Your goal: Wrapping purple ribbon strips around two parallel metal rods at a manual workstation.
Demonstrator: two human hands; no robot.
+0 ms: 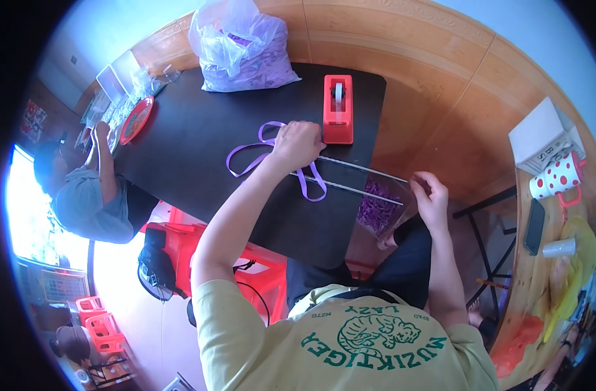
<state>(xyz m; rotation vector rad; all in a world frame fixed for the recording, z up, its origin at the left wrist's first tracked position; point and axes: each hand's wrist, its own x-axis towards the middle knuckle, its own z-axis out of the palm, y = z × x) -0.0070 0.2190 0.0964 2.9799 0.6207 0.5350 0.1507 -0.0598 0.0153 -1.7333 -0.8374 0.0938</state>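
My left hand [299,144] is closed over the dark table, wrapped round a purple ribbon [239,148] whose loops stick out on both sides of it. Two thin, silvery stick-like strips [363,169] run from under that hand past the table's right edge. Near their far ends is my right hand [430,199], its thumb and fingers curled together; whatever they pinch is too small to make out. Purple shreds [378,212] lie below the strips, beside the table edge, seemingly in a clear container. A red tape dispenser [338,127] stands just beyond my left hand.
A clear plastic bag of purple shreds [246,72] sits at the back of the black table [291,228]. On the left, another person [93,195] works near a red tray [137,120]. The right-hand wooden counter holds a polka-dot cup [558,176], a phone [534,226] and a white box [542,137].
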